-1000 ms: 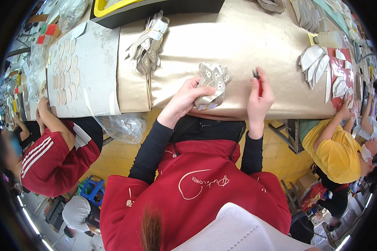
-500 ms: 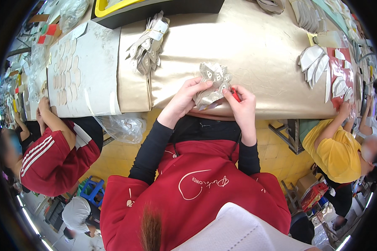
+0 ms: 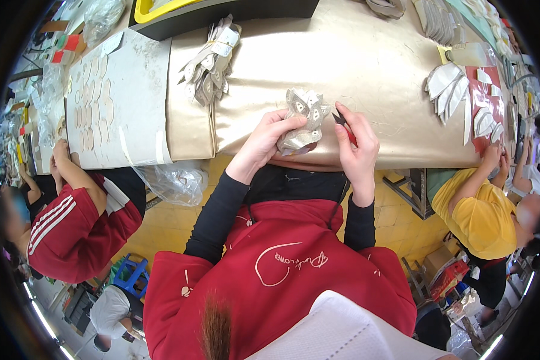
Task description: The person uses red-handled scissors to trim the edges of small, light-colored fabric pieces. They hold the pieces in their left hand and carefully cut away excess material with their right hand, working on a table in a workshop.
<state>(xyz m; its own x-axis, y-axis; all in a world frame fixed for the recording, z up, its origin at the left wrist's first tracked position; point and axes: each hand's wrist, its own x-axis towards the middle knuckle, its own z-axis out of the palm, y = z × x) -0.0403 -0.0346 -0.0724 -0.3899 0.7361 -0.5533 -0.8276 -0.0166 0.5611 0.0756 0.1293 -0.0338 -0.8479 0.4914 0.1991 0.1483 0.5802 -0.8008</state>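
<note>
The left hand [image 3: 270,137] is clamped on the pieces [image 3: 313,127] at the near side of the worktop [image 3: 396,78]; the right hand [image 3: 360,147], apart, grips the snips [image 3: 340,119] just beside them. Careful trimming likely wants a steady pinch, fingers clear.

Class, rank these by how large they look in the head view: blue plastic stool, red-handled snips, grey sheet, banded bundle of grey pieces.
Grey sheet
Banded bundle of grey pieces
Blue plastic stool
Red-handled snips, partly hidden by the right hand
</note>
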